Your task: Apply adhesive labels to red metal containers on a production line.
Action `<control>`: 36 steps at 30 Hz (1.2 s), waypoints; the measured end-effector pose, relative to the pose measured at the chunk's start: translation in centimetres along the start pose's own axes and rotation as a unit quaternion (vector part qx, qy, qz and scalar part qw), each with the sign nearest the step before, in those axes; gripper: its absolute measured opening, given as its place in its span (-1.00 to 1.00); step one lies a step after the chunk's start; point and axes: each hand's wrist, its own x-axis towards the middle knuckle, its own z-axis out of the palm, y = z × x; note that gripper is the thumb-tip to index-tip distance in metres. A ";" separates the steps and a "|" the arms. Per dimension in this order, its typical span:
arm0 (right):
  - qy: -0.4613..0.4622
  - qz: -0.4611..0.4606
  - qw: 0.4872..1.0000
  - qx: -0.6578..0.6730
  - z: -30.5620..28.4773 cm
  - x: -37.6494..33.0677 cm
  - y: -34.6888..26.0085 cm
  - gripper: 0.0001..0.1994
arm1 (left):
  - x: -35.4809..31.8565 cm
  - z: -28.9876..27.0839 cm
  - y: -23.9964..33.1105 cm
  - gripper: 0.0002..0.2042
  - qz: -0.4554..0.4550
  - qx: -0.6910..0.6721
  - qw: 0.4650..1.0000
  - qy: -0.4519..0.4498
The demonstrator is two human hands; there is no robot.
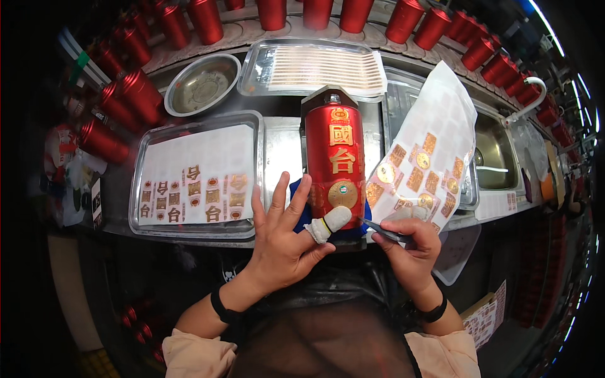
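A red bottle (334, 151) with gold raised-looking characters lies in front of me, its neck pointing away. Low on its face is a round gold decal (342, 193) on a strip of film. My left hand (282, 234) has its fingers spread, and the white-wrapped index fingertip touches the bottle just below the decal. Grey tweezers (389, 233) are held in my right hand (413, 247), their tip at the bottle's lower right side. Under the bottle's near end shows a blue cloth (367, 217).
Left stands a metal tray (134, 189) with a decal sheet (214, 148); behind it, a round metal basin (203, 85). Another tray (249, 69) holds a gold-striped sheet. A wet decal sheet (441, 107) lies right, near a sink (495, 151). Red bottles (205, 22) line the conveyor behind.
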 end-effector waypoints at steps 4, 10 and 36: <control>0.010 0.036 0.999 0.030 -0.2 -0.9 0.9 -0.78 | 1.2 -0.5 1.0 -0.64 0.030 0.070 0.997 -0.009; 0.016 0.113 0.993 0.034 -1.4 -1.3 0.9 -0.81 | 1.6 1.3 2.1 -0.73 0.066 0.116 0.991 -0.006; -0.077 0.317 0.896 0.301 2.1 1.9 3.4 -0.86 | -4.0 2.1 0.9 -0.55 -0.105 -0.067 0.988 0.096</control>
